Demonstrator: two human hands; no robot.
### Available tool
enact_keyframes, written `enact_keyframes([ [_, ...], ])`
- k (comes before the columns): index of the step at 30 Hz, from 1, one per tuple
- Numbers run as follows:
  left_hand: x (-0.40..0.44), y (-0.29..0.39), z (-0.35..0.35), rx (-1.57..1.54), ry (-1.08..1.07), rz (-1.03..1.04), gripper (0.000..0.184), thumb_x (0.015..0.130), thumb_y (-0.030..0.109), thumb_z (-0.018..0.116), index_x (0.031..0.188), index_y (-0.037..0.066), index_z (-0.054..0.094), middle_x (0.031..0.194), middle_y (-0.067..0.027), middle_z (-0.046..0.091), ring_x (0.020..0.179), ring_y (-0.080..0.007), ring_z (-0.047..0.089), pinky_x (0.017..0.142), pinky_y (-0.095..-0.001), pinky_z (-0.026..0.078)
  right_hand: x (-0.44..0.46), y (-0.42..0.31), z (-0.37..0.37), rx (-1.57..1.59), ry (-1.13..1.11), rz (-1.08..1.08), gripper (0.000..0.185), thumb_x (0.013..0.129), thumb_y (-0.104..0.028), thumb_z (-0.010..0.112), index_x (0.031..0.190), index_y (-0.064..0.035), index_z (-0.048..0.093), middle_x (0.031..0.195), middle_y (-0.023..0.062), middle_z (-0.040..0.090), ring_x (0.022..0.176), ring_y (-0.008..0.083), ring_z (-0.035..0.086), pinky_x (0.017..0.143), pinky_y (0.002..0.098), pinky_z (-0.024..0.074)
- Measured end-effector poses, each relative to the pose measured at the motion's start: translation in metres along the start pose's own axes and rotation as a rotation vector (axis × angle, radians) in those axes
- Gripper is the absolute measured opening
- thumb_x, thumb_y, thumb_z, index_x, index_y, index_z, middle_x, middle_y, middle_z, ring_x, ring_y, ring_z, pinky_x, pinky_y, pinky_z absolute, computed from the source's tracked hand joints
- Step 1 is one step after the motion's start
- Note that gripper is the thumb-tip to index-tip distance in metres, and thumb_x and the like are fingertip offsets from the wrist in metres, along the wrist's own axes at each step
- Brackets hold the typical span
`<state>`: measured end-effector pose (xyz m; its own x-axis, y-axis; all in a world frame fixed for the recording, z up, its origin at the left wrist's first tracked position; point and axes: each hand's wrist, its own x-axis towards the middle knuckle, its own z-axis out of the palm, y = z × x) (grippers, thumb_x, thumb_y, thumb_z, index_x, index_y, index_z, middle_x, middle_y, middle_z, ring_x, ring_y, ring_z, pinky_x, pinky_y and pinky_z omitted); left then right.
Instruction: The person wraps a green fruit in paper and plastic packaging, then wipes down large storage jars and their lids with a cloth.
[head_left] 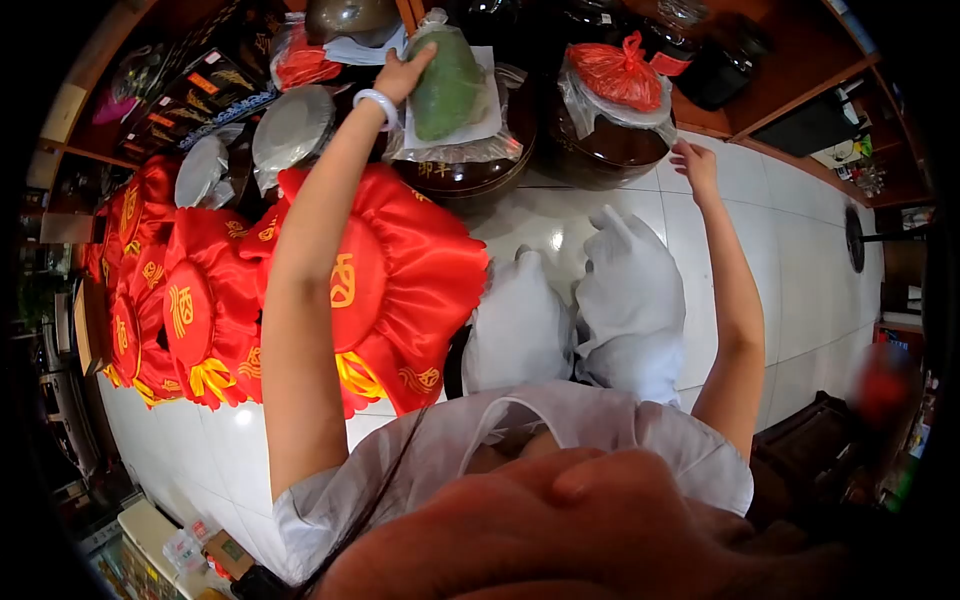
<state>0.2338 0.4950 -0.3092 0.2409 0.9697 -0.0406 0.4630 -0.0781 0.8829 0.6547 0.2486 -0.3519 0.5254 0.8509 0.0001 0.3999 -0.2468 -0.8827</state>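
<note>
Here the right hand [695, 168] is hovering, fingers loosely parted, just beside a dark jar [610, 158] already carrying its red bag [612, 72]. The left hand [405, 72], well apart, is touching the green bag [447, 90] lying atop the neighbouring jar [470, 182], its grip impossible to tell; pale floor tiles [740, 260] are stretching towards wooden shelves [810, 98].

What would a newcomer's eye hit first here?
Probably the glossy red cloth covers with yellow characters, massed at left. Next, the green plastic-wrapped bundle on a dark jar at top centre, with the left hand at its side. Then the knotted red bag atop another dark jar, right of it.
</note>
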Motion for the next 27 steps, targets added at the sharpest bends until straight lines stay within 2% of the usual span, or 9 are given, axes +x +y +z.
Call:
enact_keyframes([
  [2, -0.017, 0.018, -0.007, 0.029, -0.001, -0.021, 0.109, 0.062, 0.066, 0.056, 0.123, -0.018, 0.022, 0.117, -0.0281, 0.043, 0.109, -0.0307, 0.046, 0.09, -0.0296, 0.036, 0.004, 0.042, -0.009, 0.07, 0.13, 0.201, 0.035, 0.083, -0.029, 0.051, 0.089, 0.0043, 0.06, 0.076, 0.0097, 0.061, 0.066, 0.0156, 0.058, 0.056, 0.026, 0.0459],
  [4, -0.033, 0.032, -0.002, -0.075, -0.104, 0.003, 0.098, 0.067, 0.062, 0.055, 0.121, -0.016, 0.03, 0.115, -0.0269, 0.046, 0.105, -0.0311, 0.048, 0.088, -0.0314, 0.038, 0.007, 0.055, -0.004, 0.028, 0.229, 0.147, 0.035, 0.083, -0.029, 0.051, 0.092, 0.0038, 0.06, 0.079, 0.0102, 0.06, 0.069, 0.0154, 0.058, 0.057, 0.0259, 0.046],
  [7, -0.009, 0.008, 0.006, 0.272, 0.248, 0.093, 0.074, 0.073, 0.047, 0.059, 0.113, -0.012, 0.041, 0.106, -0.0284, 0.051, 0.097, -0.0317, 0.053, 0.085, -0.0333, 0.04, 0.033, 0.041, -0.003, 0.028, 0.308, 0.021, 0.036, 0.083, -0.03, 0.051, 0.095, 0.0033, 0.059, 0.083, 0.0104, 0.06, 0.075, 0.0161, 0.056, 0.062, 0.0267, 0.0458],
  [10, -0.011, 0.035, 0.02, 0.323, 0.559, 0.428, 0.05, 0.076, 0.037, 0.057, 0.1, -0.007, 0.054, 0.1, -0.0232, 0.055, 0.093, -0.0343, 0.053, 0.08, -0.0351, 0.042, 0.088, 0.025, -0.004, 0.015, 0.208, -0.264, 0.037, 0.082, -0.03, 0.052, 0.094, 0.0042, 0.059, 0.083, 0.0128, 0.06, 0.075, 0.0181, 0.056, 0.068, 0.0274, 0.0437],
  [15, -0.041, 0.077, 0.116, -0.158, 0.073, 0.453, 0.024, 0.076, 0.013, 0.061, 0.093, -0.004, 0.057, 0.075, -0.0036, 0.06, 0.068, -0.0093, 0.054, 0.061, -0.0235, 0.045, 0.164, 0.018, -0.014, -0.055, 0.057, -0.291, 0.043, 0.078, -0.037, 0.057, 0.097, 0.0003, 0.059, 0.092, 0.0189, 0.059, 0.084, 0.0252, 0.058, 0.072, 0.0302, 0.0441],
  [17, -0.05, 0.079, 0.159, -0.305, -0.088, 0.099, 0.025, 0.076, 0.014, 0.061, 0.094, -0.004, 0.057, 0.077, -0.0052, 0.059, 0.066, -0.0097, 0.054, 0.056, -0.0222, 0.045, 0.167, -0.006, 0.001, 0.037, -0.086, -0.372, 0.05, 0.073, -0.041, 0.061, 0.103, -0.0019, 0.057, 0.095, 0.019, 0.059, 0.086, 0.0269, 0.058, 0.076, 0.0315, 0.0438],
  [21, -0.05, 0.081, 0.218, -0.426, -0.097, -0.247, 0.04, 0.077, 0.017, 0.06, 0.107, -0.007, 0.049, 0.09, -0.0086, 0.057, 0.07, -0.0144, 0.057, 0.059, -0.0258, 0.048, 0.173, -0.049, 0.04, -0.303, -0.238, -0.823, 0.049, 0.071, -0.035, 0.064, 0.105, 0.0005, 0.054, 0.105, 0.0166, 0.054, 0.095, 0.0265, 0.051, 0.079, 0.033, 0.0419],
  [24, -0.056, 0.084, 0.244, -0.544, -0.071, -0.38, 0.04, 0.079, 0.02, 0.059, 0.108, -0.005, 0.049, 0.089, -0.0083, 0.056, 0.071, -0.0161, 0.057, 0.06, -0.0273, 0.049, 0.181, -0.062, 0.045, -0.387, -0.505, -0.711, 0.038, 0.072, -0.031, 0.063, 0.093, 0.0002, 0.057, 0.087, 0.0178, 0.059, 0.082, 0.0258, 0.057, 0.073, 0.0346, 0.044],
  [27, -0.061, 0.086, 0.252, -0.52, -0.028, -0.393, 0.039, 0.08, 0.021, 0.058, 0.109, -0.004, 0.048, 0.091, -0.0074, 0.056, 0.077, -0.0158, 0.056, 0.065, -0.0281, 0.049, 0.195, -0.072, 0.02, -0.041, -0.353, -0.656, 0.035, 0.073, -0.029, 0.063, 0.093, -0.0008, 0.058, 0.08, 0.0147, 0.061, 0.076, 0.0242, 0.06, 0.069, 0.0333, 0.045],
])
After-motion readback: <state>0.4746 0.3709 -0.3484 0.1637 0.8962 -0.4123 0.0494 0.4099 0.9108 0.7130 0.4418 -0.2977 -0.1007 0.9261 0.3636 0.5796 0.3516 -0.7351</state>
